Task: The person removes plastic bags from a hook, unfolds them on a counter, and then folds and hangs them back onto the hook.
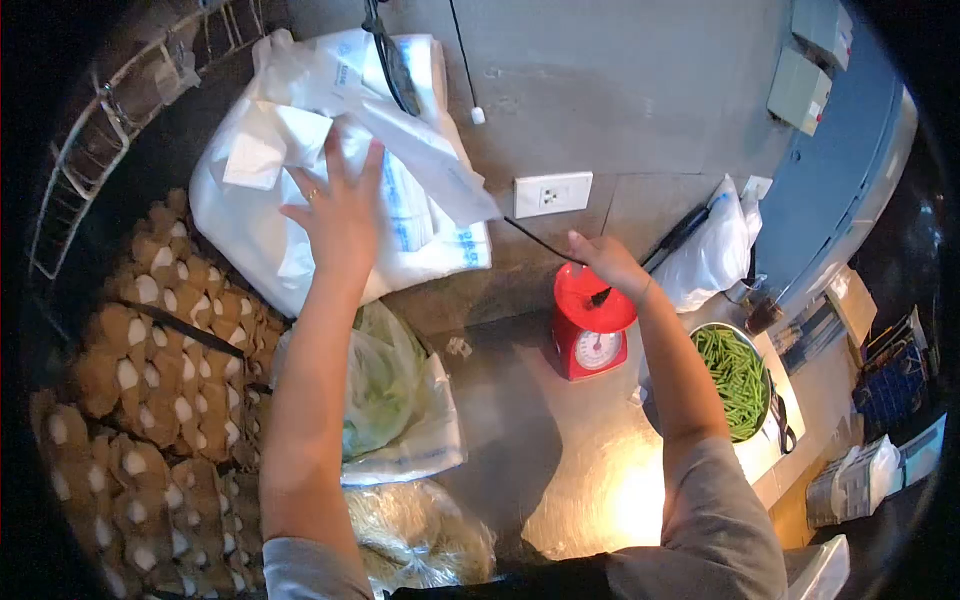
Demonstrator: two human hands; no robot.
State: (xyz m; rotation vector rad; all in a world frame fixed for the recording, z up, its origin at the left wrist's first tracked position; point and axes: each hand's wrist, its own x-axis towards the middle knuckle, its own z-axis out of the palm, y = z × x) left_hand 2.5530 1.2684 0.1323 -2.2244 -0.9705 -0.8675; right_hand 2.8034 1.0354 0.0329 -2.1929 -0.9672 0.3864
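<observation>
My left hand (pixel 342 215) is raised with its fingers spread against a large bundle of white plastic bags (pixel 300 235) hanging at the wall. A loose white flap of the bags lies beside its fingertips. My right hand (pixel 612 268) is closed on a thin black cord (pixel 535 238), which runs up and left toward that flap. A short dark end shows below this hand, over the pan of a red dial scale (pixel 597 335). The fingers' undersides are hidden.
Stacked egg trays (pixel 185 350) fill the left side. Bagged greens (pixel 385 385) and another clear bag (pixel 425 530) lie near my left arm. Right of the scale are a bowl of green beans (pixel 733 385) and a white bag (pixel 710 260). A socket (pixel 552 194) is on the wall.
</observation>
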